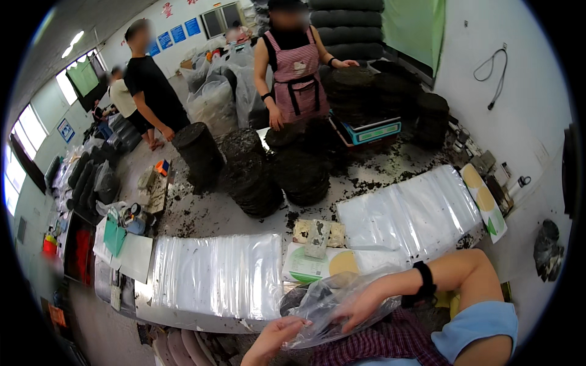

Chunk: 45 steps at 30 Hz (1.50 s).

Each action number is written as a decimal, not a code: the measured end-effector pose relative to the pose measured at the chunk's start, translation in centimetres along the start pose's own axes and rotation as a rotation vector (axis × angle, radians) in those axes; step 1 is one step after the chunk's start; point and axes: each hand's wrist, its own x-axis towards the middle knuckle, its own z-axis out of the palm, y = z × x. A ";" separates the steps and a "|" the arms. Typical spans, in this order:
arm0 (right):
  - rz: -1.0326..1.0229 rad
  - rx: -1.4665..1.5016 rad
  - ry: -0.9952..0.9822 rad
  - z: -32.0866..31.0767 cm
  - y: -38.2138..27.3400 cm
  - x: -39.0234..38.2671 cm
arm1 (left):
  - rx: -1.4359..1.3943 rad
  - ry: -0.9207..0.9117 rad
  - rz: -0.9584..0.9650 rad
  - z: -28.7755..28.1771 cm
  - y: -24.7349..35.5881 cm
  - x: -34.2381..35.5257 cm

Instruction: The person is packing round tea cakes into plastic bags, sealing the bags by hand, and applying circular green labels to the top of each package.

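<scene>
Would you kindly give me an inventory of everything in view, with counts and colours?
Loose bag: one, clear, at the hands
Bag piles: two, clear, table's left and right
Dark round stacks: several, black, table's middle and back
Scale: one, blue, table's back right
Printed cards: two, white-green-yellow, near centre and right edge
Pale blocks: several, off-white, near centre and left
Table: one, grey, beneath these
Stuffed sacks: many, clear and dark, background
Other people: at least four, varied clothing, beyond table
Left hand: one, bare, bag's left edge
Right hand: one, bare, over bag

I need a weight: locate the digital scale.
In the head view, the scale sits right of centre, toward the far side of the table, just right of the apron-clad co-worker.
</scene>
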 end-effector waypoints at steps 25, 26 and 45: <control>0.685 1.231 1.731 -35.6 31.4 8.3 | -0.888 0.501 0.204 -2.0 -1.6 5.5; 0.725 1.229 1.751 -35.9 32.6 8.7 | -0.889 0.466 0.216 -2.2 -1.6 5.6; 0.171 0.601 2.165 -34.0 24.4 0.1 | -0.750 0.796 0.162 0.1 0.0 6.8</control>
